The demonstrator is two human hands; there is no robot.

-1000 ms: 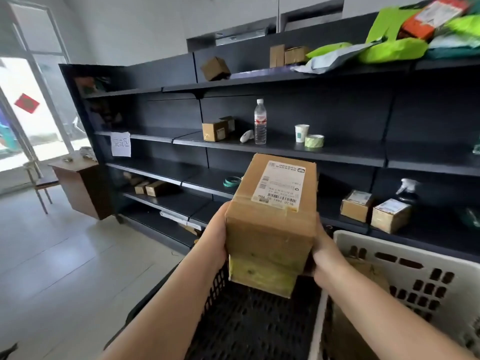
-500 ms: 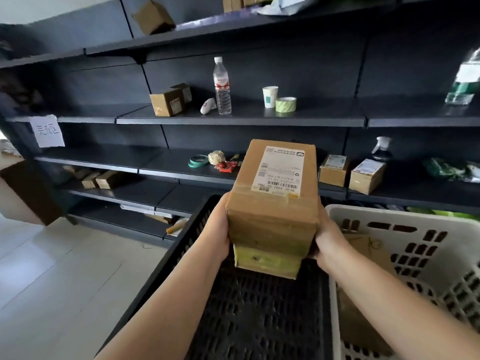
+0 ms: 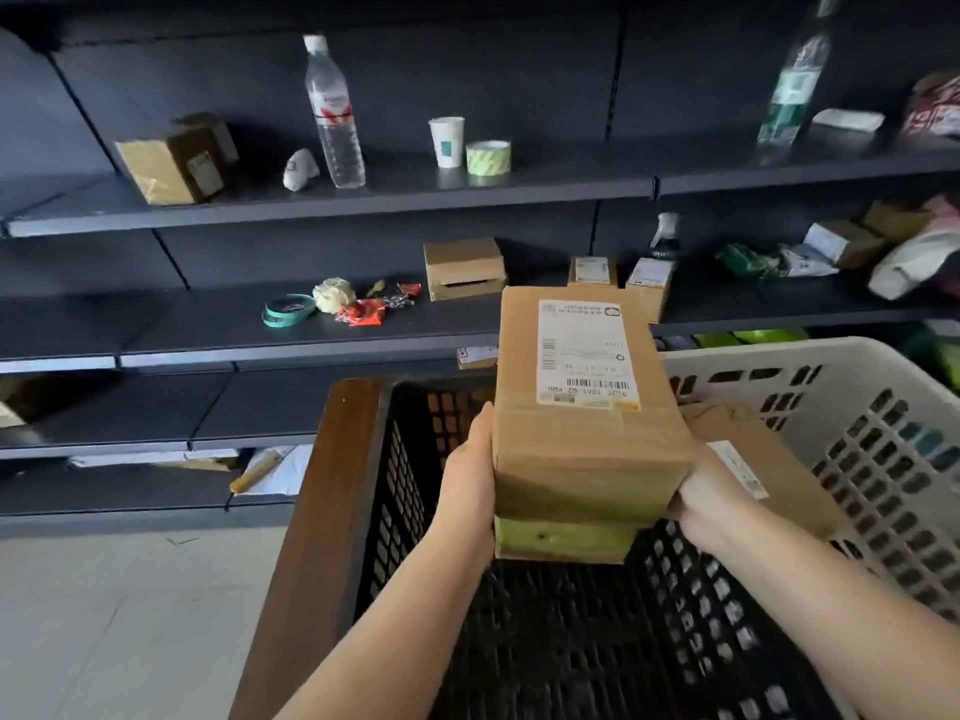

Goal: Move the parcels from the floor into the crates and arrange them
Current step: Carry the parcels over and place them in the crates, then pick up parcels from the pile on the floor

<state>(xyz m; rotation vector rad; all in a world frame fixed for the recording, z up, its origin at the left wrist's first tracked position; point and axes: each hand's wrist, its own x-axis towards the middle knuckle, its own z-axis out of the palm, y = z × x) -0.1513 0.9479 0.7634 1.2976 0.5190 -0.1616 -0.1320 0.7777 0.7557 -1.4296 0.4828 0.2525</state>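
A: Start with what you're carrying.

B: You have two stacked parcels. The large brown parcel (image 3: 587, 407) rides on top, shipping label up. Beneath it sits a smaller yellow-taped parcel (image 3: 563, 540), only its near face showing. The stack is held above the black crate (image 3: 545, 641), clear of its mesh floor, toward the side that meets the white crate.

A: And your hands?

B: Your left hand (image 3: 470, 475) lies flat against the left face, palm in. Your right hand (image 3: 711, 498) clasps the right lower corner, though its fingers are hidden behind the cardboard. You are squeezing from both sides; I'd guess that is why the bottom parcel stays put with little showing beneath it.

A: What lies round that?

B: The white crate (image 3: 831, 407) stands just right of the black one, walls touching or nearly so. It already holds a flat brown parcel (image 3: 769, 459) leaning inside. A wooden edge (image 3: 311, 511) runs along the black crate's left side. Dark shelves (image 3: 363, 200) stand behind, carrying a water bottle (image 3: 335, 111), a paper cup (image 3: 447, 140), a tape roll (image 3: 488, 157) and small boxes.

A: Your next concern?

B: Probably lowering the pair level. If you tilt or loosen one side, the lower parcel could slip out.
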